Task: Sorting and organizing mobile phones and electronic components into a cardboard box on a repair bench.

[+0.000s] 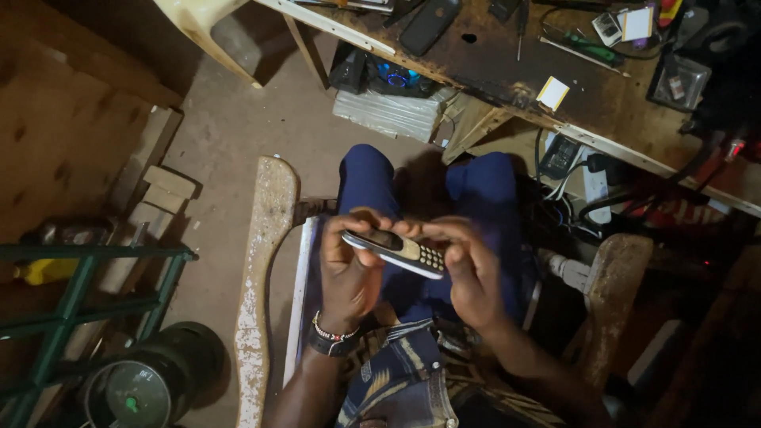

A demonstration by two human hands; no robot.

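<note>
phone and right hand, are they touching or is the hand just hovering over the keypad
Touching. The head view shows the right hand with its fingers curled over the keypad end of the phone, no gap visible, while the left hand grips the screen end.

A rusty brown worktop runs across the upper right of the frame, carrying a green-handled screwdriver, a small yellow-edged white card near its front edge, a dark phone and a clear plastic tray. Beneath it lies a white power strip among tangled cables. A green metal frame fills the lower left, beside a dark round canister. Worn wooden chair arms flank blue trousers.
</note>
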